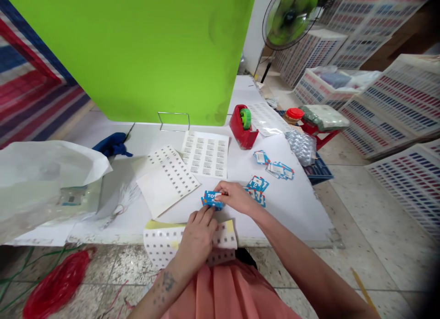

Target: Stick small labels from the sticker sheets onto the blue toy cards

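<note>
Nearer me than the tape dispenser [239, 132], my right fingers [221, 186] pinch a blue card [209, 198], left fingers [204, 213] unclear in grip; likely labelling, next needing alignment.

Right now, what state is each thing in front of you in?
Right hand: fingers pinching the blue card.
Blue card: lying printed side up.
Left hand: fingertips at the card's near edge.
Near sticker sheet: draped over the table's edge.
Barcode sheet: flat.
Tape dispenser: upright, loaded with a green roll.
Red twine: bundled, on the floor.
Fan: spinning or still, unclear.
</note>
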Available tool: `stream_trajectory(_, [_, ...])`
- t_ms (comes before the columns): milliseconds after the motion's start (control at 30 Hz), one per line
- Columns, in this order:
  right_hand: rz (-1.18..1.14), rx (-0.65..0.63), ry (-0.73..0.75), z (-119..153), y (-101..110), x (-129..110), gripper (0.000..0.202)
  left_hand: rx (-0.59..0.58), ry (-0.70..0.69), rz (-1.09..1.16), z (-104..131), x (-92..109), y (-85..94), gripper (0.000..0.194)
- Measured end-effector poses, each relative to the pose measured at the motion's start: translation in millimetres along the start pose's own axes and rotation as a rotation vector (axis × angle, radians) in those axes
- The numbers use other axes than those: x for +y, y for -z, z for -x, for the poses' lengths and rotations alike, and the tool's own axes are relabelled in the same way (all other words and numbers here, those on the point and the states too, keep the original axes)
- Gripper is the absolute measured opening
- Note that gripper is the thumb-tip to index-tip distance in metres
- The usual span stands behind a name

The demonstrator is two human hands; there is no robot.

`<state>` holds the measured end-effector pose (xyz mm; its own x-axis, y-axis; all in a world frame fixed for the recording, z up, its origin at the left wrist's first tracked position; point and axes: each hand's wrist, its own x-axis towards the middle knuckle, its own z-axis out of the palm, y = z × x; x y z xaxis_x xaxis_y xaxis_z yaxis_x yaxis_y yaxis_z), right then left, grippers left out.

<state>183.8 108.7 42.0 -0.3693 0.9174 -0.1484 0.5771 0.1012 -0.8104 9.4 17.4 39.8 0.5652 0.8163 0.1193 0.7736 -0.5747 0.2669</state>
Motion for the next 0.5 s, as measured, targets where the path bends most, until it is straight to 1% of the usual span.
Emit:
stream_trajectory(100, [0.019, 0.072, 0.031, -1, 0, -2, 0.006, -0.04, 0.013, 0.015, -2, -2, 0.9, 0.018])
stream_trajectory(167, [-0.02, 0.12, 0.036, -2, 3, -3, 0.006, -0.062, 0.017, 0.018, -3, -2, 2.5, 0.02])
stream_trajectory(267, [-0.092, 0.149, -0.023, 2, 15, 1, 0.01, -0.06, 0.015, 0.022, -4, -1, 5.6, 0.019])
stream_trajectory(367, [-0.027, 0.202, -0.077, 13, 33, 13, 0.015, -0.052, 0.032, 0.039, -3, 0, 10.0, 0.014])
stream_trajectory(433, [0.052, 0.24, -0.108, 24, 44, 27, 0.017, -0.073, 0.061, 0.062, -2, 2, 13.0, 0.01])
stream_trajectory(500, [0.123, 0.244, -0.138, 35, 51, 41, 0.019, -0.09, 0.085, 0.087, -2, 2, 14.9, 0.011])
